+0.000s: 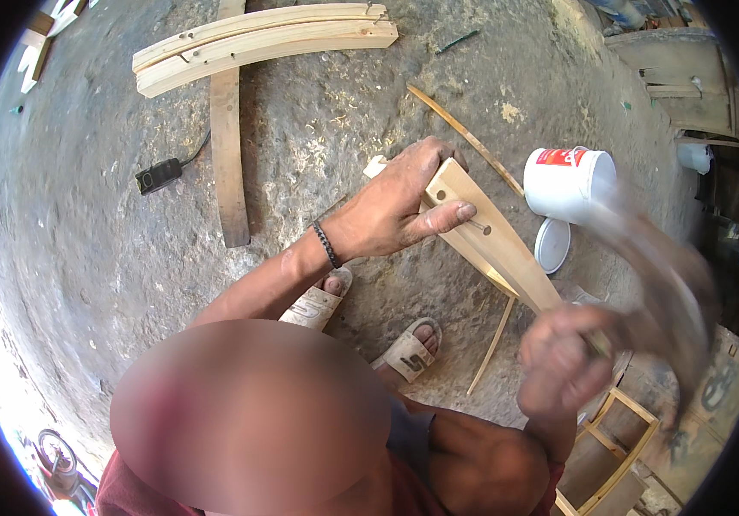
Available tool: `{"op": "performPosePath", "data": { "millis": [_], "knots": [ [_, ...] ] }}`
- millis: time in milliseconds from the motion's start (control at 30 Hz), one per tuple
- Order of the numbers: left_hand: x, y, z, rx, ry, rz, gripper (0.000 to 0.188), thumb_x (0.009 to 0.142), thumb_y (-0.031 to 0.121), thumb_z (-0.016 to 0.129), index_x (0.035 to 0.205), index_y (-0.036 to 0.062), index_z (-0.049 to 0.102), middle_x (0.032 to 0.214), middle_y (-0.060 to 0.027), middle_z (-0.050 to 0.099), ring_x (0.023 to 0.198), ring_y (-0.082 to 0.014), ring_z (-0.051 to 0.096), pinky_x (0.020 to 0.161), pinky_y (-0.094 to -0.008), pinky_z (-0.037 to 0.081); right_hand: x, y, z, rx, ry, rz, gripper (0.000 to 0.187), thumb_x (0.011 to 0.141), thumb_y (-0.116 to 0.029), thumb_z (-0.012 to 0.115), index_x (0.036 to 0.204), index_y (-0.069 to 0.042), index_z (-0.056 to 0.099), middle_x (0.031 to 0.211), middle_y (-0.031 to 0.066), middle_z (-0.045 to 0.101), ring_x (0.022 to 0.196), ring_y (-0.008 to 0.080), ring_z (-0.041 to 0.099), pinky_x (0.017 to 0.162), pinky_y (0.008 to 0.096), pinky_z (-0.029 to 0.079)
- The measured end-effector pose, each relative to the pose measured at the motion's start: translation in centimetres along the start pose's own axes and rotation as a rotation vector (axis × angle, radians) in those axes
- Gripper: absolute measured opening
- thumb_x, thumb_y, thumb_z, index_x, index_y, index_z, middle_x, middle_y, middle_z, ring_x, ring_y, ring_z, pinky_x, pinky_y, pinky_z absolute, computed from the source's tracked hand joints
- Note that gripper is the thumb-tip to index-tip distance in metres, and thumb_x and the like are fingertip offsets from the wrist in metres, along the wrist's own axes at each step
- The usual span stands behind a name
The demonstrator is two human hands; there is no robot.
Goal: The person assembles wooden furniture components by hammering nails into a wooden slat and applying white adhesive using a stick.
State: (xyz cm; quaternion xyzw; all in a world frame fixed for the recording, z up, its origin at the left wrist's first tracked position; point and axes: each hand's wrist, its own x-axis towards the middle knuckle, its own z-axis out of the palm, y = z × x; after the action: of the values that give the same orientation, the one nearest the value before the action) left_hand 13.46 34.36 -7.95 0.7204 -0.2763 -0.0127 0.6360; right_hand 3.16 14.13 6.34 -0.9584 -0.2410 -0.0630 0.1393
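My left hand (pixel 412 202) is closed around the end of a pale wooden piece (pixel 515 254), its thumb lying along the upper face. Beside the thumb tip a nail (pixel 487 230) stands partly out of the wood, and a dark round hole shows near the end. A second wooden bar (pixel 464 256) runs just under this piece. At the right, my right hand (pixel 563 357) is wrapped in a fist round the handle of a hammer (pixel 679 297). Motion smears the hammer and blurs this hand. The handle is mostly hidden by the fingers.
Two nail-studded wooden beams (pixel 266 52) lie across a darker board (pixel 229 163) at the far left. A black power socket (pixel 159 176) with a cord is nearby. White bucket (pixel 558 187), round lid (pixel 551 247), thin strip (pixel 464 133) and wooden frame (pixel 636 408) lie rightward.
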Motion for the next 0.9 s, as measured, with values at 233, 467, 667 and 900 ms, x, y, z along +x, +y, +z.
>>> {"op": "performPosePath", "data": {
  "millis": [233, 467, 667, 900],
  "knots": [
    [0.2, -0.4, -0.6, -0.011, 0.029, 0.116, 0.05, 0.098, 0.043, 0.065, 0.119, -0.001, 0.05, 0.111, -0.0208, 0.052, 0.105, -0.0366, 0.055, 0.093, -0.0454, 0.047, 3.6, -1.2, -0.5, 0.33, -0.321, 0.342, 0.032, 0.099, -0.008, 0.054, 0.128, 0.005, 0.057, 0.104, 0.0247, 0.066, 0.08, 0.0366, 0.067, 0.072, 0.0457, 0.052],
    [-0.3, -0.5, -0.3, -0.024, -0.007, 0.062, 0.057, 0.096, 0.046, 0.066, 0.123, -0.0005, 0.049, 0.11, -0.0198, 0.052, 0.104, -0.0361, 0.055, 0.093, -0.0461, 0.047, 2.9, -0.7, 0.4, 0.245, -0.384, 0.383, 0.032, 0.103, -0.015, 0.053, 0.126, 0.007, 0.056, 0.096, 0.0229, 0.066, 0.073, 0.0358, 0.065, 0.068, 0.044, 0.052],
    [0.4, -0.3, -0.3, -0.041, -0.02, 0.061, 0.059, 0.096, 0.049, 0.066, 0.124, -0.0006, 0.05, 0.111, -0.0191, 0.051, 0.106, -0.0351, 0.054, 0.094, -0.0455, 0.046, 2.0, -1.2, -2.1, 0.404, -0.088, 0.313, 0.031, 0.106, -0.02, 0.049, 0.124, 0.005, 0.052, 0.072, 0.0051, 0.057, 0.061, 0.0229, 0.058, 0.064, 0.0404, 0.05],
    [-0.3, -1.4, -1.7, -0.071, -0.193, 0.02, 0.066, 0.095, 0.051, 0.063, 0.137, 0.0021, 0.048, 0.13, -0.0164, 0.049, 0.126, -0.0315, 0.049, 0.105, -0.0457, 0.042, 2.4, -0.9, 0.3, 0.445, -0.183, 0.571, 0.022, 0.102, -0.019, 0.058, 0.108, 0.003, 0.058, 0.07, 0.0071, 0.058, 0.065, 0.0155, 0.058, 0.06, 0.0383, 0.047]
  ]
}}
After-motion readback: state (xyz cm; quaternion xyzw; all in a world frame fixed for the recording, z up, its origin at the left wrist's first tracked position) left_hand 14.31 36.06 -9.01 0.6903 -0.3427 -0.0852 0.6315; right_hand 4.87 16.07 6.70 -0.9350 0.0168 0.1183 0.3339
